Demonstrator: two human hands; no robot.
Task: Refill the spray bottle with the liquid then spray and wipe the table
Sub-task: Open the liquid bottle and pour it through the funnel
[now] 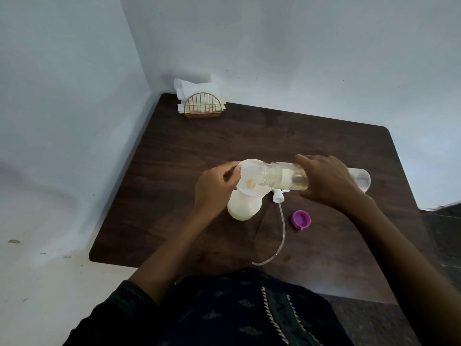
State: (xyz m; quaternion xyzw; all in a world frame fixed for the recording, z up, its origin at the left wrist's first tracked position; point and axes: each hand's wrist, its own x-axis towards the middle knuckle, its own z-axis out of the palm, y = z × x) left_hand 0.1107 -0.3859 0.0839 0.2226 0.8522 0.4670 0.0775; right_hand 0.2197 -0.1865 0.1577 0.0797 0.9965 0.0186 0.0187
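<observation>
The right hand (331,181) grips the tipped clear bottle (282,177), pouring into the funnel (249,178) pinched by the left hand (214,186) atop the spray bottle (244,206). Refilling is underway; the sprayer head (279,196) lies off, and spraying and wiping remain.

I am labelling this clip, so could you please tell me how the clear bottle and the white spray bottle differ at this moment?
The clear bottle is see-through and lies tipped on its side in the right hand; the white spray bottle is opaque and stands upright on the table. The clear bottle's mouth points into a funnel, which sits in the white spray bottle's neck, steadied by the left hand. Both are uncapped.
</observation>
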